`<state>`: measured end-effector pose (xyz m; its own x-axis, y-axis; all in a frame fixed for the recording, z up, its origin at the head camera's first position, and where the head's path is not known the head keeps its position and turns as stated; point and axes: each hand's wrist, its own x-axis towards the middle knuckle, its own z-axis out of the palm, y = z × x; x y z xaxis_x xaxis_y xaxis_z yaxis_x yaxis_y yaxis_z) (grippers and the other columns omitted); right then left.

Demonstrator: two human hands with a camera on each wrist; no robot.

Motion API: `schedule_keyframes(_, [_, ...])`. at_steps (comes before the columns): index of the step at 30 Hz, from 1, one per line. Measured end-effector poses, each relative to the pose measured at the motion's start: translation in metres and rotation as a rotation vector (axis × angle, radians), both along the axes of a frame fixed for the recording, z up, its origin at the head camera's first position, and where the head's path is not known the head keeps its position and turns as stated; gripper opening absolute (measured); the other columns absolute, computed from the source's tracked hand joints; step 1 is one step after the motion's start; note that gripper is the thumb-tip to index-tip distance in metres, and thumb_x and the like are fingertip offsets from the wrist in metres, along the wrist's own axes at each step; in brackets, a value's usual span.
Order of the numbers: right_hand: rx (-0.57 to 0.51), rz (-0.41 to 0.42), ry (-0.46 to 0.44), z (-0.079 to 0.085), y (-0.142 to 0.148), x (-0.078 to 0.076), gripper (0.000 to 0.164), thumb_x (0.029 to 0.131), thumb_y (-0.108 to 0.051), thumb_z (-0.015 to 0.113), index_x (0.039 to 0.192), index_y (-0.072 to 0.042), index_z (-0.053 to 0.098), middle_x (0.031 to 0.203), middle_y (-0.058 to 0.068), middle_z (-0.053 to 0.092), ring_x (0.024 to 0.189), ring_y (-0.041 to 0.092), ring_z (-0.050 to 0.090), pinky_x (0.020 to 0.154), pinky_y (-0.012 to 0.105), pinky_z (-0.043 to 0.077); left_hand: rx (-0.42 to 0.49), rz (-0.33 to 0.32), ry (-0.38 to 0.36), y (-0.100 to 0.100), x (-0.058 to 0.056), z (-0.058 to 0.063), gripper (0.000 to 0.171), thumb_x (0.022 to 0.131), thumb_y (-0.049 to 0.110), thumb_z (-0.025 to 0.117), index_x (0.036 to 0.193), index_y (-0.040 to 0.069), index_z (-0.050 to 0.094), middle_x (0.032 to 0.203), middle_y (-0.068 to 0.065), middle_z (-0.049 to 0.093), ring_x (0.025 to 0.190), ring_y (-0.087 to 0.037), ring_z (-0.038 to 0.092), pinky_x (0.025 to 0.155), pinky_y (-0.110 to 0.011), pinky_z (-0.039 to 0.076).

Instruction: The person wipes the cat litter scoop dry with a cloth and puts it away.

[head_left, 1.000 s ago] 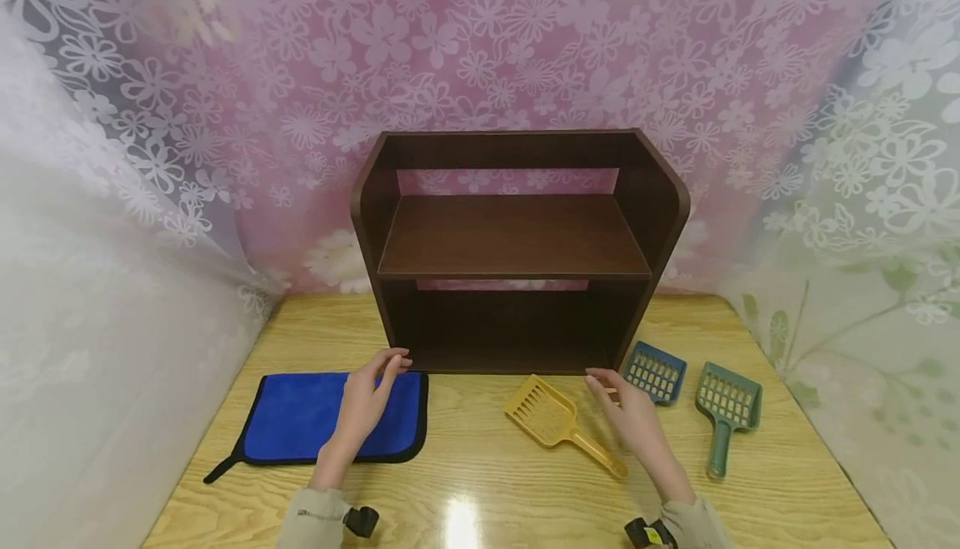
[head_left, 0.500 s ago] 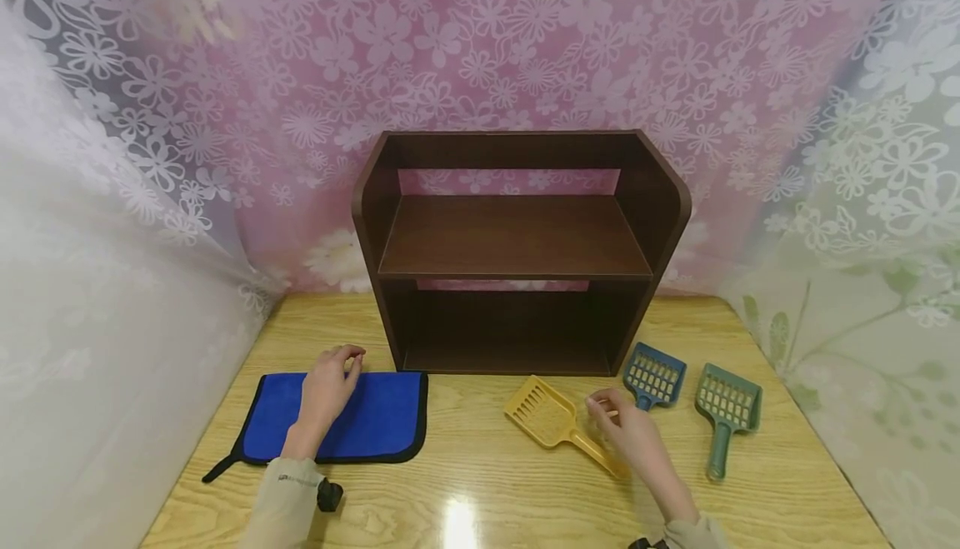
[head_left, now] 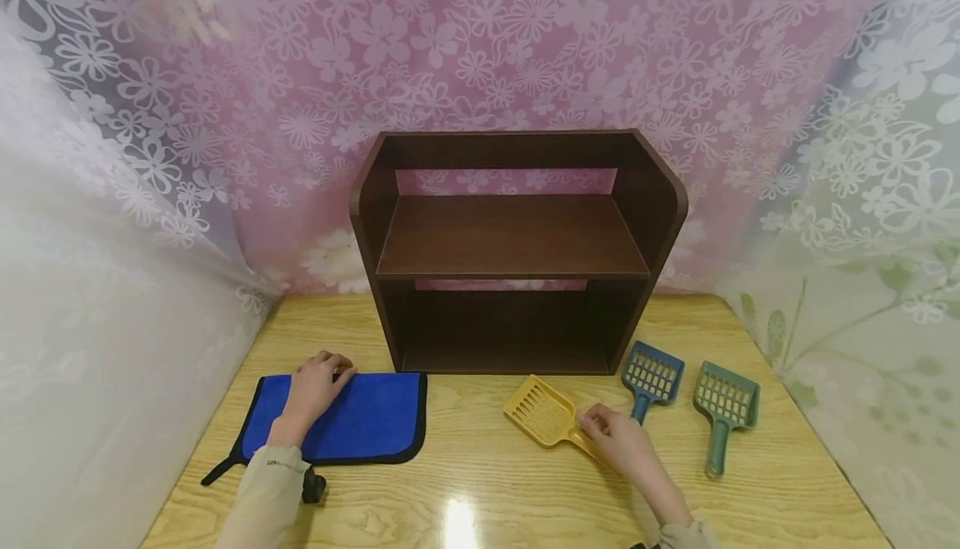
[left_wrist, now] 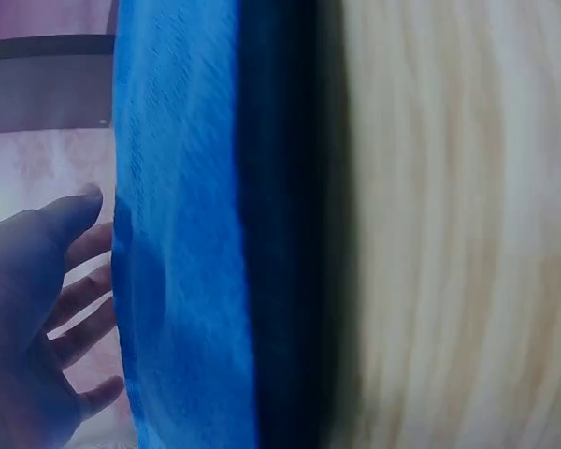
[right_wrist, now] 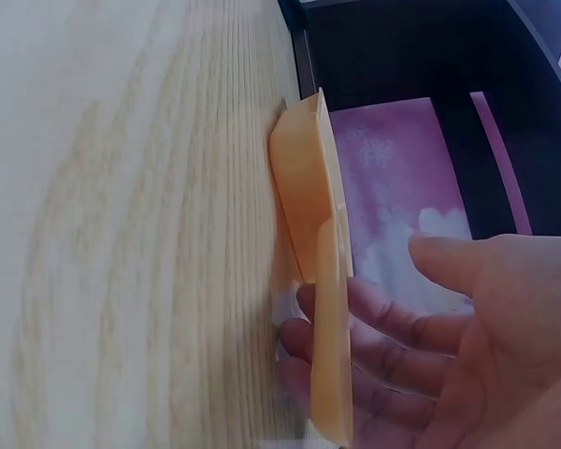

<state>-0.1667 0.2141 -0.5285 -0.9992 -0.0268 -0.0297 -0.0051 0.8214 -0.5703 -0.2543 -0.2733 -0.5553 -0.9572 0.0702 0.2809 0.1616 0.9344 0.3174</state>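
Observation:
A yellow litter scoop [head_left: 543,412] lies on the table in front of the shelf, slotted end pointing away to the left. My right hand [head_left: 621,441] is at its handle. In the right wrist view, the fingers [right_wrist: 393,327] reach down behind the handle [right_wrist: 331,355] while the thumb [right_wrist: 449,262] stands apart from it. On the left, a blue cloth [head_left: 375,416] with black edging and a black loop lies flat. My left hand [head_left: 311,391] is over its far edge; in the left wrist view, the fingers [left_wrist: 84,299] are spread close to the cloth, contact unclear.
A dark brown two-tier shelf [head_left: 513,276] stands at the back of the wooden table [head_left: 480,482]. To the right lie a blue litter scoop [head_left: 652,372] and a green litter scoop [head_left: 726,399]. Floral curtains [head_left: 480,49] hang around the table.
My left hand has moved left and down over the blue cloth. My right hand has come down and back to the yellow scoop's handle. The scoops and cloth have stayed in place.

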Motion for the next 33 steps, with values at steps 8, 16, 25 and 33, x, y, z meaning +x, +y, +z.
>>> schedule_keyframes(8, [-0.008,0.038,-0.046,-0.004,-0.003,0.002,0.021,0.091,-0.039,0.054,0.087,-0.022,0.066,0.062,-0.006,0.056,0.051,0.011,0.043,0.051,0.028,0.033,-0.017,0.038,0.009,-0.01,0.001,-0.004,0.021,0.083,0.038,0.066,0.087,0.017,0.066,0.083,-0.003,0.06,0.081,-0.029,0.058,0.087,-0.064,0.028])
schedule_keyframes(16, [-0.116,0.103,-0.124,-0.01,0.0,0.001,0.034,0.094,-0.043,0.047,0.08,-0.017,0.063,0.052,0.001,0.052,0.042,0.013,0.046,0.046,0.027,0.036,-0.039,0.011,0.005,-0.018,0.001,-0.007,0.025,0.079,0.044,0.069,0.084,0.019,0.064,0.078,-0.001,0.058,0.08,-0.029,0.055,0.087,-0.064,0.026])
schedule_keyframes(25, [-0.174,0.137,-0.146,-0.016,0.002,-0.004,0.038,0.096,-0.041,0.042,0.079,-0.013,0.063,0.056,0.0,0.056,0.041,0.01,0.043,0.045,0.026,0.035,-0.01,-0.042,0.045,-0.019,0.005,-0.006,0.022,0.081,0.041,0.068,0.075,0.02,0.066,0.072,0.003,0.053,0.073,-0.022,0.053,0.083,-0.061,0.032])
schedule_keyframes(33, [-0.319,0.193,-0.246,-0.022,0.007,-0.006,0.039,0.099,-0.036,0.036,0.087,-0.008,0.06,0.059,0.005,0.058,0.037,0.011,0.042,0.035,0.024,0.033,0.092,-0.088,0.026,-0.02,0.013,0.003,0.02,0.086,0.043,0.061,0.078,0.025,0.058,0.059,0.007,0.047,0.052,-0.01,0.042,0.052,-0.028,0.033])
